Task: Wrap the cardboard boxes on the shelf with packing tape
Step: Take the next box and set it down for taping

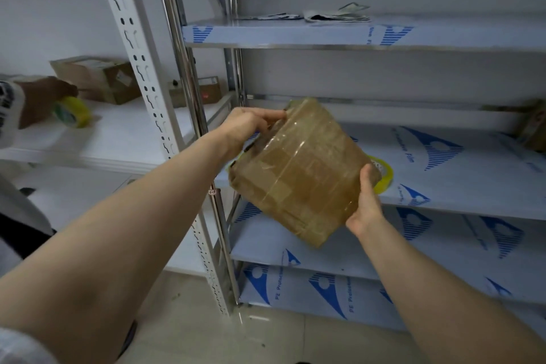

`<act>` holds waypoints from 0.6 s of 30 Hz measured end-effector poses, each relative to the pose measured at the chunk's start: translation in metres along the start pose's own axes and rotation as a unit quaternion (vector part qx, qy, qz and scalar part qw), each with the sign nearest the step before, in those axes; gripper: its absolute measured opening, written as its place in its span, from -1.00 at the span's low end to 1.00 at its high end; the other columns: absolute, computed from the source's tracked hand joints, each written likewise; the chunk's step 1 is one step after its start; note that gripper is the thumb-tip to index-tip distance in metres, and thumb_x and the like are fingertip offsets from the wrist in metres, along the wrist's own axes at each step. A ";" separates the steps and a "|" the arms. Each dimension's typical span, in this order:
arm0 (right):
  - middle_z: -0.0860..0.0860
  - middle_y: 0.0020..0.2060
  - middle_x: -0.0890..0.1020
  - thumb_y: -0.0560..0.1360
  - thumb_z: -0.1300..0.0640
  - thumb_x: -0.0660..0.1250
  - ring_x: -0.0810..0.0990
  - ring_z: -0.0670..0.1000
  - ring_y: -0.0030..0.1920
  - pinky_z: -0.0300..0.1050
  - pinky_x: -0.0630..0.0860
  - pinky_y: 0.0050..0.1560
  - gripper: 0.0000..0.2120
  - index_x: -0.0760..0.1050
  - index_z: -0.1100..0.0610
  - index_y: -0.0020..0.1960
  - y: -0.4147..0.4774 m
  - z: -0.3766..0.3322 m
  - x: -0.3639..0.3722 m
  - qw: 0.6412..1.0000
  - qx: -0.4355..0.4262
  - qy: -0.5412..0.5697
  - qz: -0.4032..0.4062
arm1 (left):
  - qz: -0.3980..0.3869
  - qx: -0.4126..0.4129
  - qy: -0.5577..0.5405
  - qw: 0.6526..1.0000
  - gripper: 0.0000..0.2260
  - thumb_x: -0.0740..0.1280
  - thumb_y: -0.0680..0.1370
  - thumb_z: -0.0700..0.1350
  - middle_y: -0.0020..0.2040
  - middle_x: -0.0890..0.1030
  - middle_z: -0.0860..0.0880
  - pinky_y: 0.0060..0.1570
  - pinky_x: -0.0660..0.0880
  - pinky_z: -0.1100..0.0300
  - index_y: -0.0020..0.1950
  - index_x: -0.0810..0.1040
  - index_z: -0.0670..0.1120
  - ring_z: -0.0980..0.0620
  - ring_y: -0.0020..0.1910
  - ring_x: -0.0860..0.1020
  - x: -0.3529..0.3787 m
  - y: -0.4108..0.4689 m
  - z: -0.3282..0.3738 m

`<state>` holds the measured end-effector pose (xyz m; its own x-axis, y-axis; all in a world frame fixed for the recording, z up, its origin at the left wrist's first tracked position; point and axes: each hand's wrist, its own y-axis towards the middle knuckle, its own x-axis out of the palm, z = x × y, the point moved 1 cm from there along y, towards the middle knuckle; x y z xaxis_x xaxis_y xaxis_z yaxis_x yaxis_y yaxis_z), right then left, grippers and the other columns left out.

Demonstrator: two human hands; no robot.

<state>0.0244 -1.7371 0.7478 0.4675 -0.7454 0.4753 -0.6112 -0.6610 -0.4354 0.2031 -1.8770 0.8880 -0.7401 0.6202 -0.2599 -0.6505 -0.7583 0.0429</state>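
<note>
Hanging tilted at the centre of the frame, the box point(301, 168), glossy with tape, was held in front of the shelf point(461, 186) between two hands. The left hand point(248, 124) gripped its upper left corner with curled fingers; the right hand point(366, 201) clasped its lower right edge, thumb on the front. A yellow tape roll point(384, 177) lay on the shelf just behind it. At the left edge another person's hand point(44, 97) rested on a second roll point(72, 111) near two boxes point(97, 78).

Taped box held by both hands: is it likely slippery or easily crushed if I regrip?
Probably slick: glossy tape covers the taped box and shows glare. Likely fairly stiff: its faces look flat where the left hand and right hand grip it. Probably not heavy, being held tilted by its corners.
</note>
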 end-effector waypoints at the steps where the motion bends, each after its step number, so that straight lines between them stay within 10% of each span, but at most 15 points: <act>1: 0.10 0.15 0.62 -0.15 -0.55 0.43 0.62 0.17 0.11 0.32 0.51 0.08 0.15 0.45 0.01 0.32 0.001 0.006 -0.004 1.000 0.006 0.003 0.002 | -0.001 0.000 0.010 1.000 -0.52 0.19 0.39 -0.47 0.17 0.63 0.00 0.26 0.42 0.19 0.19 0.62 -0.11 0.08 0.23 0.51 0.002 0.000 0.002; 10: 0.15 0.24 0.54 0.31 -0.53 0.15 0.52 0.21 0.20 0.36 0.39 0.24 -0.17 0.39 -0.01 0.37 -0.006 0.021 -0.019 0.997 0.061 0.028 -0.038 | -0.031 -0.116 0.153 0.981 -0.64 0.44 0.45 0.03 0.24 0.53 -0.02 0.31 0.34 0.01 0.23 0.57 0.02 -0.03 0.22 0.46 -0.009 0.000 -0.015; 14: 0.16 0.22 0.56 0.32 -0.54 0.13 0.53 0.21 0.18 0.37 0.39 0.23 -0.17 0.42 0.02 0.35 -0.003 0.019 -0.015 0.995 0.084 -0.007 -0.047 | -0.130 -0.159 0.125 0.971 -0.10 0.40 0.14 0.50 0.29 0.51 0.00 0.39 0.27 -0.08 0.33 0.48 -0.01 -0.04 0.28 0.46 -0.012 -0.001 -0.016; 18: 0.17 0.14 0.59 0.34 -0.51 0.15 0.56 0.21 0.12 0.34 0.43 0.13 -0.22 0.48 0.08 0.27 -0.001 0.009 -0.006 0.991 0.118 -0.043 -0.036 | -0.255 -0.202 0.127 0.937 -0.03 0.53 -0.02 0.41 0.19 0.62 -0.05 0.25 0.44 0.01 0.28 0.50 -0.03 -0.07 0.16 0.59 -0.013 -0.007 -0.015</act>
<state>0.0276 -1.7331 0.7385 0.5632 -0.6941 0.4483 -0.4135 -0.7065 -0.5744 0.2199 -1.8830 0.8767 -0.2523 0.8935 -0.3714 -0.7529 -0.4224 -0.5047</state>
